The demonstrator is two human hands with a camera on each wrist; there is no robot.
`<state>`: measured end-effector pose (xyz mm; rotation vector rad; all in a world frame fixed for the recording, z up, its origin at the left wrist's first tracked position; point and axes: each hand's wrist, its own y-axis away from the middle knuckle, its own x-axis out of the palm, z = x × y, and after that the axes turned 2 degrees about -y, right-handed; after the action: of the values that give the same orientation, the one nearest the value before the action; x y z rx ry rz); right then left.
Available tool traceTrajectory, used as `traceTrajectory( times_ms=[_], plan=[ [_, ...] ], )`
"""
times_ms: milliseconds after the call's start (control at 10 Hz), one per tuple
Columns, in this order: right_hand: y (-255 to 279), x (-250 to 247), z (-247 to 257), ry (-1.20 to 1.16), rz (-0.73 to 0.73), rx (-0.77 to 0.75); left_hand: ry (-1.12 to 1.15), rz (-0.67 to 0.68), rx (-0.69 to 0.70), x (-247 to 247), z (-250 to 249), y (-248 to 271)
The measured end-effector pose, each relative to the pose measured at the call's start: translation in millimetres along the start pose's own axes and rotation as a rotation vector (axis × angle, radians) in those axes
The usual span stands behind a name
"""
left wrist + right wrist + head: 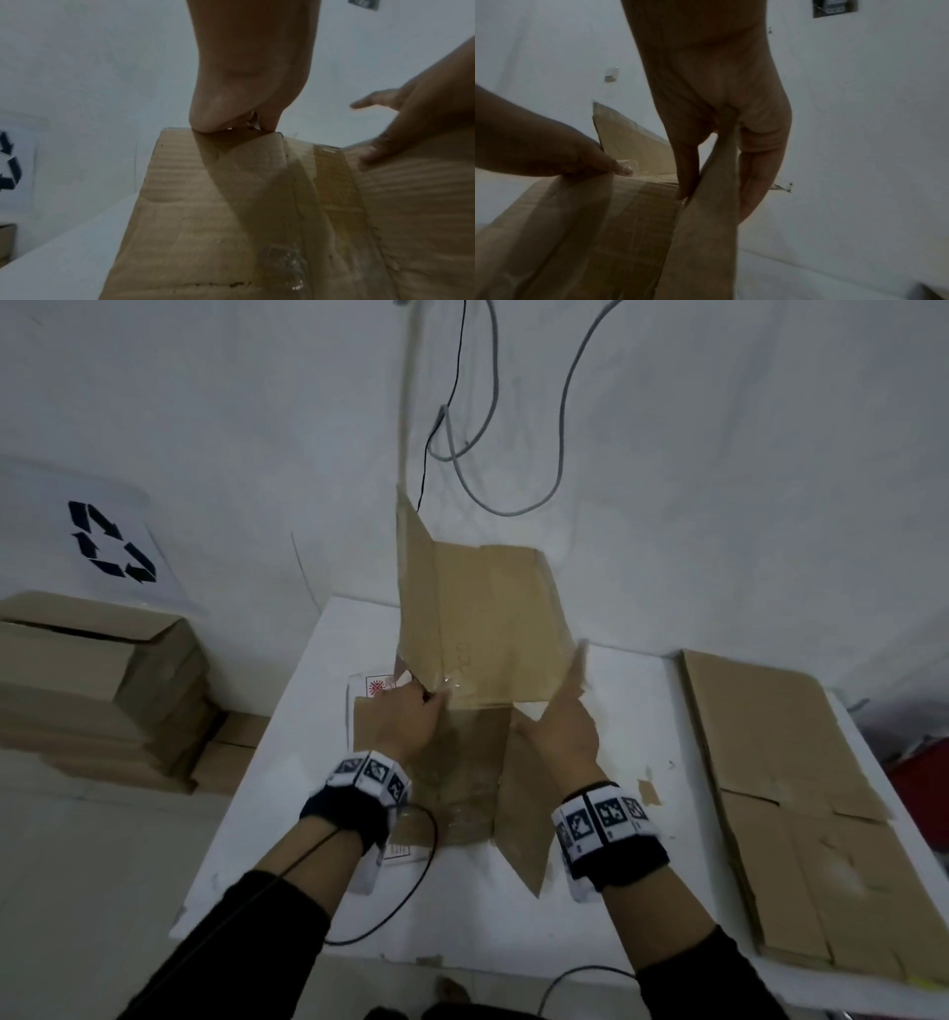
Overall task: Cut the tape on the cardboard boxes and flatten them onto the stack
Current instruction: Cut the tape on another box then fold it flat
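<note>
A brown cardboard box [488, 629] with its flaps open stands tilted on the white table [616, 916]. My left hand [411, 716] grips its left edge, fingers curled over the rim [231, 125]. My right hand [562, 726] pinches the right wall, with the thumb on one face and the fingers [759, 182] on the other. Clear tape [331, 176] runs down the seam of the box [205, 213]. A loose flap [524, 814] hangs toward me between my wrists. No cutter is in view.
A stack of flattened boxes [780, 803] lies on the table's right side. Unflattened boxes [102, 685] are piled at the left under a recycling sign [110, 541]. Cables [462, 428] hang on the wall behind. Tape scraps [648, 791] and a printed carton [375, 685] lie near the box.
</note>
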<state>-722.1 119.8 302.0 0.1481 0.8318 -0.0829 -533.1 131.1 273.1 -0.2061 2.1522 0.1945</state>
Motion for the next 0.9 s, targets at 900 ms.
traceTrajectory(
  times_ms=[900],
  plan=[
    [13.7,40.1,-10.1,0.674,0.409,0.005,0.043,0.116,-0.176,40.1,-21.1,34.7]
  ],
)
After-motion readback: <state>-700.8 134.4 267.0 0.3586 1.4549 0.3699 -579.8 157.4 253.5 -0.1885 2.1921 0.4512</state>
